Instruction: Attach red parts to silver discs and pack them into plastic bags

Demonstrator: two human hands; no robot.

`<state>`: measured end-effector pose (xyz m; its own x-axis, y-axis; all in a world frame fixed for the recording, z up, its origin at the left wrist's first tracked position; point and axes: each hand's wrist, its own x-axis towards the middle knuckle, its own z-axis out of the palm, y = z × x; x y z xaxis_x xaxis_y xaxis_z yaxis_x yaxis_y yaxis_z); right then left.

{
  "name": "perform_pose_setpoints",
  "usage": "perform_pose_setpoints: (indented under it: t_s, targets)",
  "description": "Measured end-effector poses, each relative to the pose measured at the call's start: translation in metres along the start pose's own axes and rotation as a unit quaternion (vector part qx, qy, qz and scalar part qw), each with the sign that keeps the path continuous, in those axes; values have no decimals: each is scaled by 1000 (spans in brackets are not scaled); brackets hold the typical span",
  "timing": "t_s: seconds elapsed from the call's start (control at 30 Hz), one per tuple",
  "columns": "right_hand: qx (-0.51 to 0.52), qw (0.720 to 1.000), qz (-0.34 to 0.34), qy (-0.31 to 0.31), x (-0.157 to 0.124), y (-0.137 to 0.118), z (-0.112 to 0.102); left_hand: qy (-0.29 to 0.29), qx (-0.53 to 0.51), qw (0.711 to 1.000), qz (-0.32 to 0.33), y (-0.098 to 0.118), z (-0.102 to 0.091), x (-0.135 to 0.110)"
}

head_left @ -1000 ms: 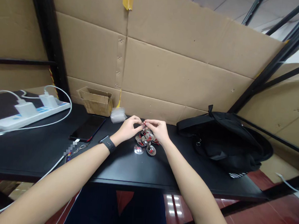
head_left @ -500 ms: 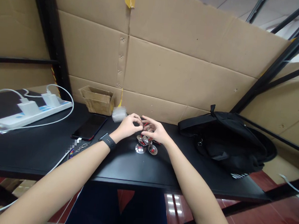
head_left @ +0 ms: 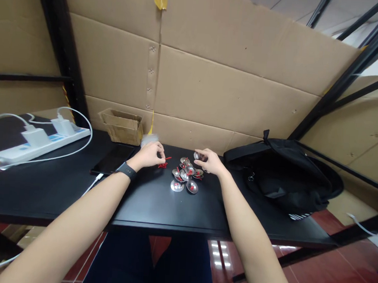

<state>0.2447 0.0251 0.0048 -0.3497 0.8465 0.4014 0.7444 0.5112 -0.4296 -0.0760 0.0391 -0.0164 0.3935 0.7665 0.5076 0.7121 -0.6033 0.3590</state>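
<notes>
Several small metal finger cymbals (head_left: 185,175) with red cords lie heaped on the black table (head_left: 145,207), overlapping one another. Left of the heap, my left hand (head_left: 149,154) pinches a red cord (head_left: 168,158). Just under its fingertips is a small bunch of red cords (head_left: 162,165). To the right of the heap, the fingers of my right hand (head_left: 211,162) are closed around a shiny finger cymbal (head_left: 198,156), partly hidden by the fingers. A dark watch (head_left: 127,170) is on my left wrist.
Behind my left hand are a clear plastic bundle (head_left: 149,138) and an open cardboard box (head_left: 121,128). A phone (head_left: 111,162) and a white power strip (head_left: 46,144) with cables lie to the left. A black bag (head_left: 286,178) is on the right; cardboard (head_left: 212,91) walls the back.
My hands were together above the heap and have moved apart. The left went left with a red cord, the right went right with a finger cymbal, uncovering the heap.
</notes>
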Motion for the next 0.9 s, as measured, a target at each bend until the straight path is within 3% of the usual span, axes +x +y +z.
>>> perform_pose_setpoints:
  t_s: [0.07,0.17,0.5,0.7,0.8,0.9]
  targets:
    - [-78,995,52,-32,-3,18,-10,-26,9,1000,4,-8,-2,0]
    - [-105,986,104,-82,-7,38,-16,-48,22,999,-2,-10,-2,-1]
    - [-101,981,98,-136,-7,48,-9,-90,53,994,-26,-4,0,0]
    - [-82,989,74,-102,-6,32,-4,-108,42,992,-41,-6,6,1]
    - [-14,997,-2,-78,-4,10,6,-124,40,990,-48,-7,9,2]
    - [-11,991,-66,-112,0,-13,20,-137,37,989,-51,-9,10,2]
